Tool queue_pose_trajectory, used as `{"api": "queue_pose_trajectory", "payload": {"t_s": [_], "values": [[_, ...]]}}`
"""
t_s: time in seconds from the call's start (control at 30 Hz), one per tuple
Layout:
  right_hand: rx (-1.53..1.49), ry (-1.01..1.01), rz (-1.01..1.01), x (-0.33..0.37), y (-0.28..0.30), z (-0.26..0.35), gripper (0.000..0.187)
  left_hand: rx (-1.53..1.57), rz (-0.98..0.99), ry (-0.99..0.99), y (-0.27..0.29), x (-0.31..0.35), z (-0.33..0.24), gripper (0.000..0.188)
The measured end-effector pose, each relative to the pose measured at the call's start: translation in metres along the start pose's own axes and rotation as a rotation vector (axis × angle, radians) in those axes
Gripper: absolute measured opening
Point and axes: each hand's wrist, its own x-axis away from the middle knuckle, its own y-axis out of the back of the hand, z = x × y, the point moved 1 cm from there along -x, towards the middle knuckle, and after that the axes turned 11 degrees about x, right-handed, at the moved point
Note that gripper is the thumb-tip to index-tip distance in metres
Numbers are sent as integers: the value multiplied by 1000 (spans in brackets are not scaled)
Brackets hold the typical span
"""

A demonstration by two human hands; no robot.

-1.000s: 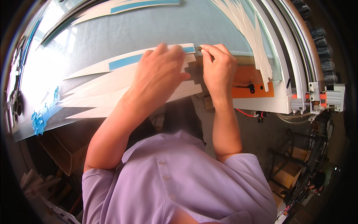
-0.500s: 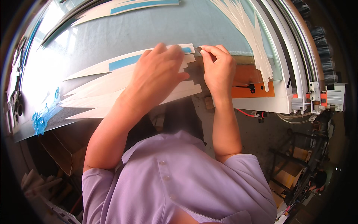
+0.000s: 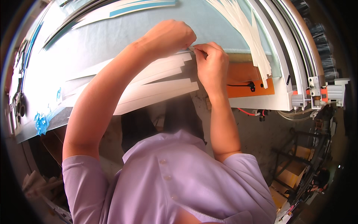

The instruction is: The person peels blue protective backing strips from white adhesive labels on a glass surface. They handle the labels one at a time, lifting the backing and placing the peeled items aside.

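My left hand [image 3: 169,35] is curled closed at the right end of the far strip, its fingertips mostly hidden beneath it. Close beside it, my right hand [image 3: 212,63] pinches thumb against forefinger. A small pale tip shows between the two hands, too small to name. Several white tapered strips [image 3: 160,71] fan out under my left forearm, their stepped square ends toward the right. Nearest to me lies another white strip [image 3: 160,95]. The far strip's blue band is hidden now by my hand and arm.
More white strips with a blue band [image 3: 145,5] lie at the table's far side. A bundle of narrow white strips [image 3: 259,56] rests at the right, near an orange plate [image 3: 267,88] and a metal rail fitting [image 3: 315,89]. Crumpled blue film [image 3: 41,123] hangs by the left edge.
My left hand has moved up and right, from open over the strips to closed at the far strip's end. My right hand has shifted slightly left, still pinching.
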Motion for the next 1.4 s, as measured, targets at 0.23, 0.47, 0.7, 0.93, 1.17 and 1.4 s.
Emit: {"api": "queue_pose_trajectory", "payload": {"t_s": [0.23,0.47,0.7,0.93,1.17,1.4], "values": [[22,15,-14,2,-4,-4,7,29,-105,137,3,22,4,8],[45,9,-24,3,0,-6,4,260,-477,665,79,268,122,4],[-76,-64,-50,-2,-1,-1,11,-338,-513,1269,155,737,217,26],[53,109,16,-2,20,28,19,-598,-832,1313,96,482,70,32],[135,252,131,17,21,18,18,83,-688,606,-11,229,-60,39],[-40,154,271,26,29,8,27,65,-736,373,-26,224,-56,25]]}}
